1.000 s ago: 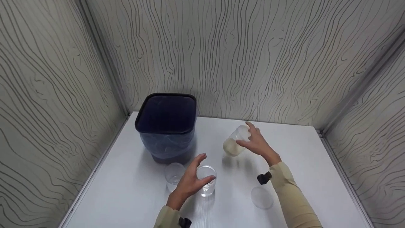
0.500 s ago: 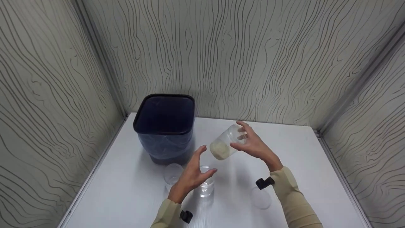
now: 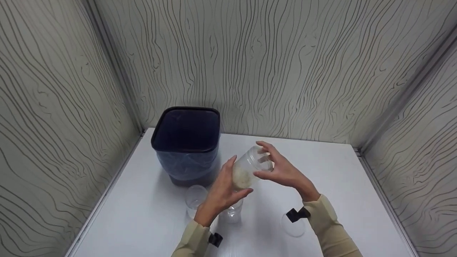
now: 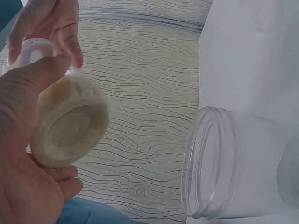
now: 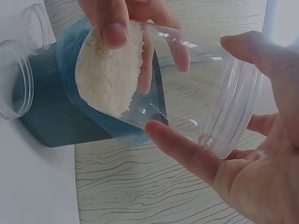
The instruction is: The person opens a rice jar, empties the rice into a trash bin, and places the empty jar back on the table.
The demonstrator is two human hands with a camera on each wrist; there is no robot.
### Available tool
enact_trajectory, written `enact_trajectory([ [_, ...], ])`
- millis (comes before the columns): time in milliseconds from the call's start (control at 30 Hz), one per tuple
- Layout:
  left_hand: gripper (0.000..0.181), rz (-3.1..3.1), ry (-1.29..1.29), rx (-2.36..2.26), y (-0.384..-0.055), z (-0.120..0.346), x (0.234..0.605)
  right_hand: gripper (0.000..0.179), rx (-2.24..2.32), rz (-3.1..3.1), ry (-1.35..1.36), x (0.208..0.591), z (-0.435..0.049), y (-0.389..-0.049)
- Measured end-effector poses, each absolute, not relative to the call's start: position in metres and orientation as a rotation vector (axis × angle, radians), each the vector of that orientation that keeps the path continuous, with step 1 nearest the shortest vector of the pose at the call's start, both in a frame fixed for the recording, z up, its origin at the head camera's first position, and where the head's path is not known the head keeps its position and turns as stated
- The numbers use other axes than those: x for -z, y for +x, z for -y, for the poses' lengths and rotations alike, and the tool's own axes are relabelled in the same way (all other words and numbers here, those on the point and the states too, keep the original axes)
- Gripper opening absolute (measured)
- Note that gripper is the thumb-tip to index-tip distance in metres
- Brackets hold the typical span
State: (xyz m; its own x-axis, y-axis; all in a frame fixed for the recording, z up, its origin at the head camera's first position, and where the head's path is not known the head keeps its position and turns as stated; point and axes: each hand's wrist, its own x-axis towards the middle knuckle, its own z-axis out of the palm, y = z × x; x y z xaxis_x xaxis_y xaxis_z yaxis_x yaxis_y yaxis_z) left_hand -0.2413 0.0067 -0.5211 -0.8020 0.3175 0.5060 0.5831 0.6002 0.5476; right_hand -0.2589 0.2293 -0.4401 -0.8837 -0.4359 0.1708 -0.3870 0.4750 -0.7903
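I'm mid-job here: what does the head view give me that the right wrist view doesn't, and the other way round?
Only the head view: the clear disc flat on the table, plus both sleeves with their black mounts.

Only the right wrist view: separate grains with a ragged edge, which look like just a pale mass from the head, and glare in the upper right corner.

Both: the left hand and right hand gripping the tilted jar, the bin and two clear jars.

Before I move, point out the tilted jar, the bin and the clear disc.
Tilted jar (image 5: 189, 93), right wrist view: clear side wall.
Bin (image 3: 187, 165), head view: bag-covered front wall.
Clear disc (image 3: 294, 227), head view: exposed face.
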Motion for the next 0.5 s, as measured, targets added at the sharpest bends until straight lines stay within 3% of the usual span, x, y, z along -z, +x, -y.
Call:
enact_trajectory([
  [500,0.107,2.42,-0.707,0.738,-0.232,-0.016,0.503,0.084,1.413,-2.64,-0.852,0.439,-0.224,-0.245],
])
